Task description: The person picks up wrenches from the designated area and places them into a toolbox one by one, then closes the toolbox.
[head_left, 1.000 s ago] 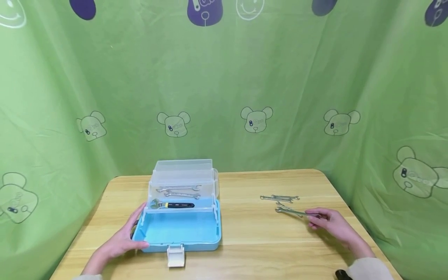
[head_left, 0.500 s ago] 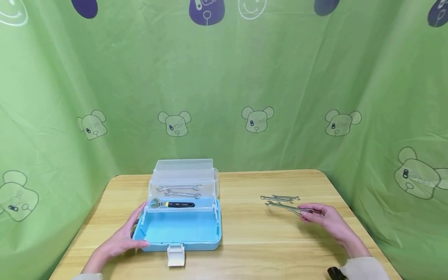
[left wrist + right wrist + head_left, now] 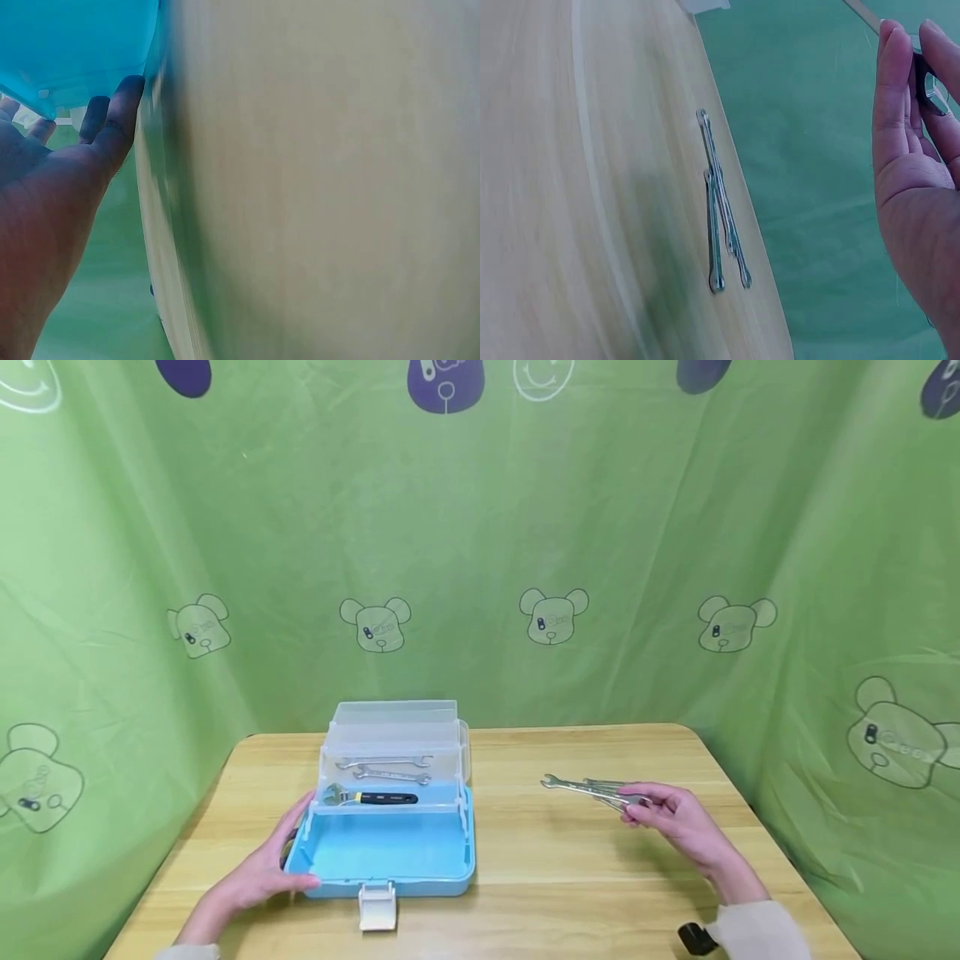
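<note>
Blue plastic toolbox [image 3: 386, 852], open with wrenches in its clear upper trays, is steadied at its left front corner by the flat, straight-fingered left hand [image 3: 258, 877], while right of it the right hand [image 3: 675, 818] pinches a steel wrench [image 3: 581, 788] lifted above the wooden tabletop [image 3: 540, 877], over two more wrenches [image 3: 721, 202].

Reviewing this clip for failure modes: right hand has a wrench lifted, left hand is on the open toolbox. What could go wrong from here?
1. The right hand pinches the lifted wrench only at one end; the long free end could swing or slip out.
2. Two wrenches on the table lie close below; the lifted one might knock them.
3. The toolbox tiers stand stepped open, with the left hand only resting against its side; a bump on the trays might shift it.
</note>
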Action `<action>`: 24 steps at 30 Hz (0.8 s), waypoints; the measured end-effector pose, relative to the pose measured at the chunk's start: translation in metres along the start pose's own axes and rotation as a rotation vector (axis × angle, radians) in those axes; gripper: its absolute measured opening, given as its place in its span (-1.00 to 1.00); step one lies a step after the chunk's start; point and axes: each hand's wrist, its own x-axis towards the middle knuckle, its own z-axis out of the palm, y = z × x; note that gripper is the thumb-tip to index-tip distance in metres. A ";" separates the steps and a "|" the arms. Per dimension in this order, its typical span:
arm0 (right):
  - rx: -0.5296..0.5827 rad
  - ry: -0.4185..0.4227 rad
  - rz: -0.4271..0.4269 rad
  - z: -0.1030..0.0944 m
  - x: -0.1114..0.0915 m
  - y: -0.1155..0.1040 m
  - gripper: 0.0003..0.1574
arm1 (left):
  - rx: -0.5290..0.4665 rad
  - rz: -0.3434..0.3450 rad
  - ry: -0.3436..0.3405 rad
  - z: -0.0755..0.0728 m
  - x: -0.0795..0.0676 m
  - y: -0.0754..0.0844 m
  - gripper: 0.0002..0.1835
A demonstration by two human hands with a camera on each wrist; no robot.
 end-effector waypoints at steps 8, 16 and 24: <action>0.027 -0.046 -0.019 0.016 0.011 -0.002 -0.52 | -0.008 0.008 0.007 0.001 0.001 0.000 0.43; 0.020 -0.069 0.014 0.042 0.030 -0.006 -0.44 | -0.002 0.010 0.004 0.002 -0.001 0.001 0.42; 0.036 -0.107 0.034 0.076 0.056 -0.010 -0.41 | -0.019 0.005 -0.001 0.001 -0.001 0.002 0.42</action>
